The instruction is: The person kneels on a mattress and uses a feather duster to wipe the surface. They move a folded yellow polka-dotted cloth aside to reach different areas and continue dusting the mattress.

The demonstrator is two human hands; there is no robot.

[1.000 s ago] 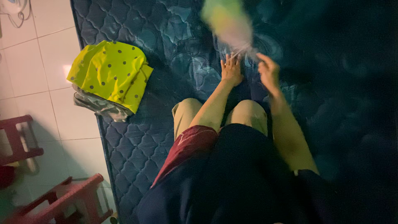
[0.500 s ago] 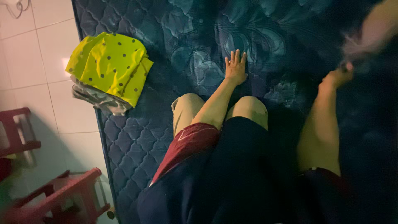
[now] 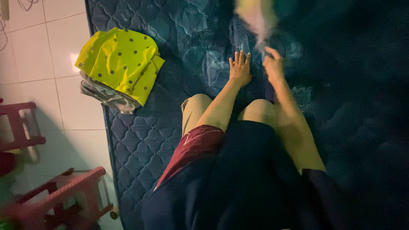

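I kneel on a dark blue quilted mattress. My left hand lies flat on it, palm down, fingers spread, a ring on one finger. Just to its right, my right hand is closed around the thin handle of a fluffy duster, whose pale yellow and pink head is blurred with motion above the hand.
A yellow cloth with dark dots lies folded over a grey bundle at the mattress's left edge. White floor tiles lie to the left. Two red plastic stools stand at the lower left.
My right hand swung the duster out to the far right, then back to the middle beside my left hand. The left hand stayed flat on the mattress.
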